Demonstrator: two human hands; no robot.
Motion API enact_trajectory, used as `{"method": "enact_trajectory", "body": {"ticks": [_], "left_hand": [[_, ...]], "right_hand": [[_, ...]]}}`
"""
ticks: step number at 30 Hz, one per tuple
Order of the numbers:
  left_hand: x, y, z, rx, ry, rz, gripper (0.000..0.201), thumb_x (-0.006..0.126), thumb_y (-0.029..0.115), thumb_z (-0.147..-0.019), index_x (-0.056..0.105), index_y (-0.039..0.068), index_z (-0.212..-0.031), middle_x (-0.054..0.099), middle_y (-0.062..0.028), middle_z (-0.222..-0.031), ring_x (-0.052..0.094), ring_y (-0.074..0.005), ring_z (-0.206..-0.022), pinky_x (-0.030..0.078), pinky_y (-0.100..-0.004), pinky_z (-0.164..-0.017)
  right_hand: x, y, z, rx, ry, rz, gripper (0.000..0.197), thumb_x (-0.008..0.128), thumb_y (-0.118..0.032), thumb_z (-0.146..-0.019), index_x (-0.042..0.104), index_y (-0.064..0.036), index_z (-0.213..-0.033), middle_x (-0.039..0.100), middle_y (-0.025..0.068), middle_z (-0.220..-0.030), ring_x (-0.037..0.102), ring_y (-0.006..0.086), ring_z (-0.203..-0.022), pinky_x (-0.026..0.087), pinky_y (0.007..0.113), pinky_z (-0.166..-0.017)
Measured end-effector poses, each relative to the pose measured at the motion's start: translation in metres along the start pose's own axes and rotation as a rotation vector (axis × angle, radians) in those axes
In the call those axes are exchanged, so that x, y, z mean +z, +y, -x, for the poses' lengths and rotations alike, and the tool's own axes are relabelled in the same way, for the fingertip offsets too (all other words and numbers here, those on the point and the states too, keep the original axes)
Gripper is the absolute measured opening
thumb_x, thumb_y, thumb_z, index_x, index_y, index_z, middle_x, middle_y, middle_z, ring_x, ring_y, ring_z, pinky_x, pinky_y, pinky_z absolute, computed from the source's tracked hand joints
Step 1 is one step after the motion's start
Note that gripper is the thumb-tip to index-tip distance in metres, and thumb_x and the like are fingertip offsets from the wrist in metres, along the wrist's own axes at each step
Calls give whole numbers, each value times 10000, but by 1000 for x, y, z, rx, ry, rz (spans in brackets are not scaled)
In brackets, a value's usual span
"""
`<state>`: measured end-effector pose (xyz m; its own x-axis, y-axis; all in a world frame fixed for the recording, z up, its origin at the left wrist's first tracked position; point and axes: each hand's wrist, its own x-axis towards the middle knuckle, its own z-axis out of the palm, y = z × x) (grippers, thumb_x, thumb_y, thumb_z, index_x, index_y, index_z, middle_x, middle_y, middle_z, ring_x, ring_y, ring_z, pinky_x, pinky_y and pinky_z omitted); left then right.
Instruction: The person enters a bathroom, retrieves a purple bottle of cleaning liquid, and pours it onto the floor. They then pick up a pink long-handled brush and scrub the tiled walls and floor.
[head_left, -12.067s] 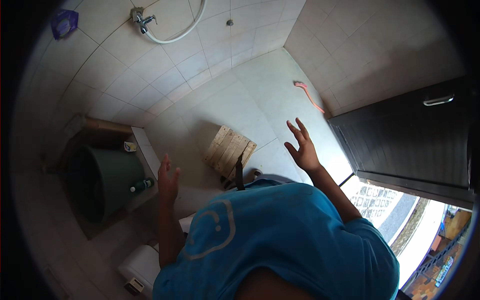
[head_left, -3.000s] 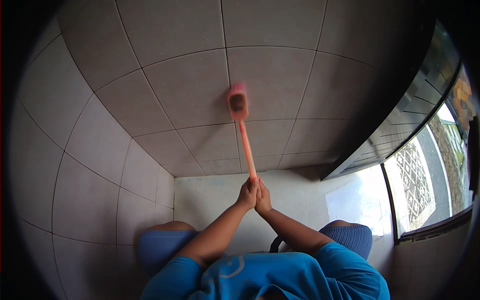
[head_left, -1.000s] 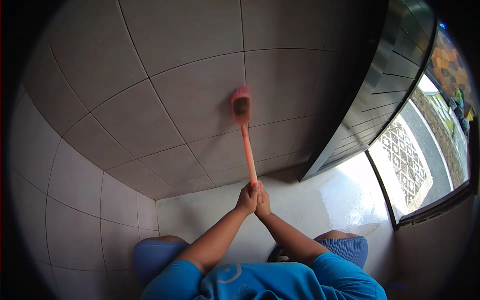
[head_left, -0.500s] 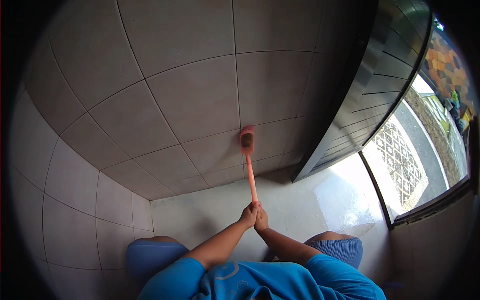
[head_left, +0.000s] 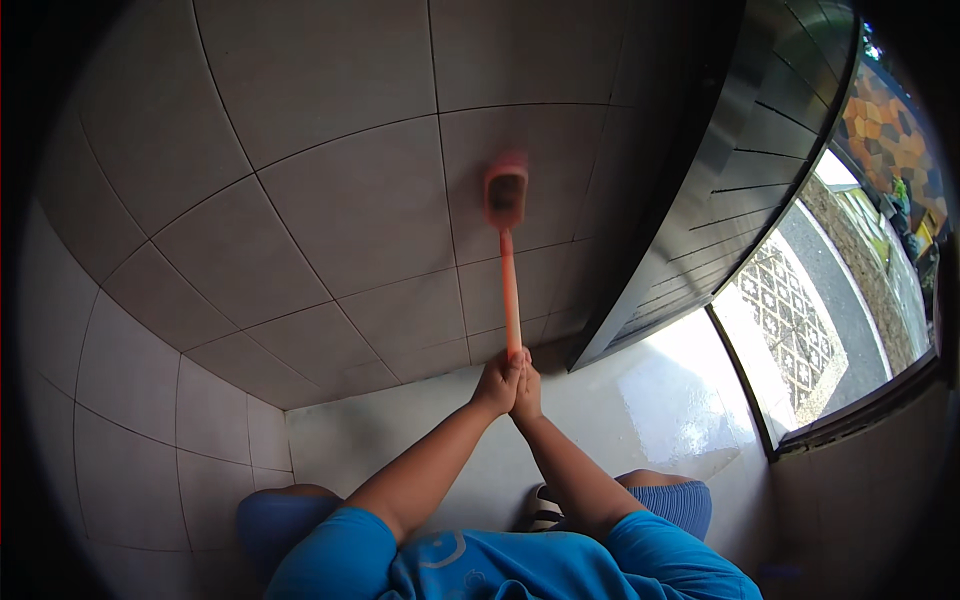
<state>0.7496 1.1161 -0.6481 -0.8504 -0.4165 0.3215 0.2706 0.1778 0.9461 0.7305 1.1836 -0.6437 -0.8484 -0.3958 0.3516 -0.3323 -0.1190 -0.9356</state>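
Note:
A pink long-handled scrub brush reaches up and away from me, its handle paler and more orange than its head. The head, dark in its middle and slightly blurred, is at the tiled wall, right of a vertical grout line; its far side is hidden. My left hand wraps round the lower end of the handle. Pressed against it, my right hand grips the same end. Both arms stretch forward over the pale floor.
At the right, a dark metal door stands ajar with its edge near the wall. Wet, shiny floor lies beside the doorway, with patterned paving outside. A second tiled wall closes the left side. My knees are spread below.
Both hands have pushed forward, and the brush head has slid up the wall from the lower grout line onto the tile above. The view has shifted slightly.

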Motion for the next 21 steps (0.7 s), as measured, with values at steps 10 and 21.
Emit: {"method": "enact_trajectory", "body": {"ticks": [10, 21], "left_hand": [[16, -30, 55, -259, -37, -104, 417, 341, 413, -915, 528, 46, -849, 540, -69, -749, 521, -164, -724, 427, -299, -703], [19, 49, -24, -51, -90, -131, 445, 357, 435, -907, 507, 22, -835, 518, -65, -720, 501, -158, -696, 416, -292, -668]], "right_hand": [[-8, 55, 60, 221, 46, -56, 452, 264, -358, -939, 524, 1, -847, 537, 62, -725, 506, 156, -718, 425, 296, -665], [-23, -4, -25, -45, 51, -15, 462, 255, -322, -934, 538, 22, -813, 560, 112, -682, 532, 235, -642, 424, 318, -621]]}}
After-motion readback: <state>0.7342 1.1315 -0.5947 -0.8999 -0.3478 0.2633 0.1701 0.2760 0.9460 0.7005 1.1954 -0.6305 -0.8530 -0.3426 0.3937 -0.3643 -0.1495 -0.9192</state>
